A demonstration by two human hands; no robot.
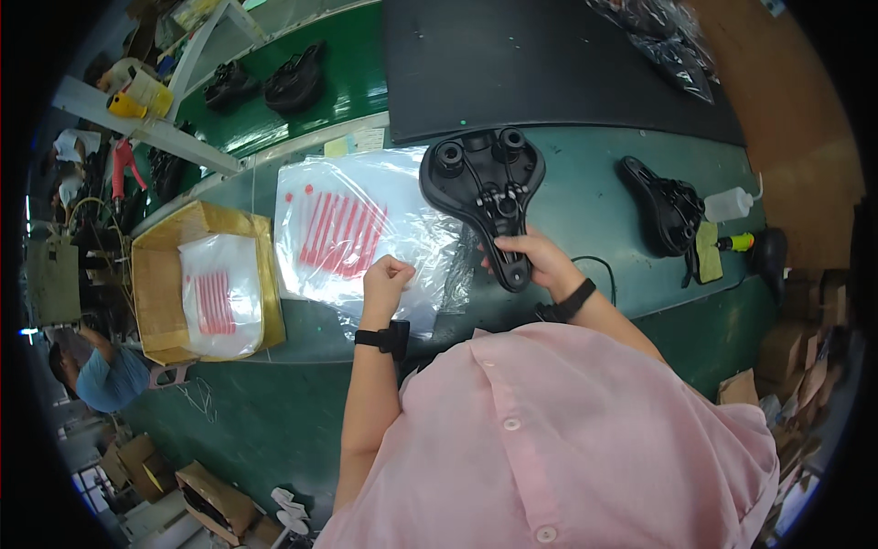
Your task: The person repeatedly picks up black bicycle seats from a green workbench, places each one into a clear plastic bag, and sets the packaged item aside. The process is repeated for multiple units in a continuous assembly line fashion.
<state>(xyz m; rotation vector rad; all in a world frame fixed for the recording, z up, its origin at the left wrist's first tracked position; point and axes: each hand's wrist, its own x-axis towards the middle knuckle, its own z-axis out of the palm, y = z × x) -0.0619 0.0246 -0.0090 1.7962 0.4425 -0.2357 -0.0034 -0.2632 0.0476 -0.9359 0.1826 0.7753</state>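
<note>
A black bicycle saddle [482, 183] lies upside down on the green table, its narrow nose toward me. My right hand [533, 260] grips that nose. My left hand [386, 279] is closed, pinching the near edge of a clear plastic bag with red printing [343, 229] that lies flat to the left of the saddle. Both wrists wear black bands.
A cardboard box [157, 274] at the left holds more printed bags. Another black saddle [666, 212], a white squeeze bottle [729, 203] and a yellow cloth [707, 251] lie at the right. A black mat [549, 64] covers the far table. A person in blue [101, 375] sits at the lower left.
</note>
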